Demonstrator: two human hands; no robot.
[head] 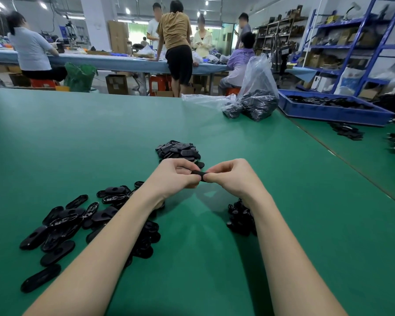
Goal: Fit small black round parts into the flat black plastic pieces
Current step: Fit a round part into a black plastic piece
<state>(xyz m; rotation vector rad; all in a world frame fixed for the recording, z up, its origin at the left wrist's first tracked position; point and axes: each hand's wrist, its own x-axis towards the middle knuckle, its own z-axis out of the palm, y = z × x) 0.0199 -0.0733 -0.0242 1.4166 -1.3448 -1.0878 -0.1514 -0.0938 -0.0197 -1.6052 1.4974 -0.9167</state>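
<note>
My left hand (176, 174) and my right hand (228, 173) meet above the green table (100, 133), both pinching one flat black plastic piece (197, 173) between curled fingers and thumbs. Most of that piece is hidden by the fingers. A spread of flat black oval pieces (64, 222) lies on the table to the left, partly under my left forearm. A small heap of little black round parts (240, 215) sits by my right wrist. Another pile of flat black pieces (180, 150) rests just beyond my hands.
Two clear plastic bags of black parts (258, 103) stand at the far right of the table. A blue bin (333, 110) with black parts sits on the neighbouring table. Several people work at a long table behind; shelving lines the right wall.
</note>
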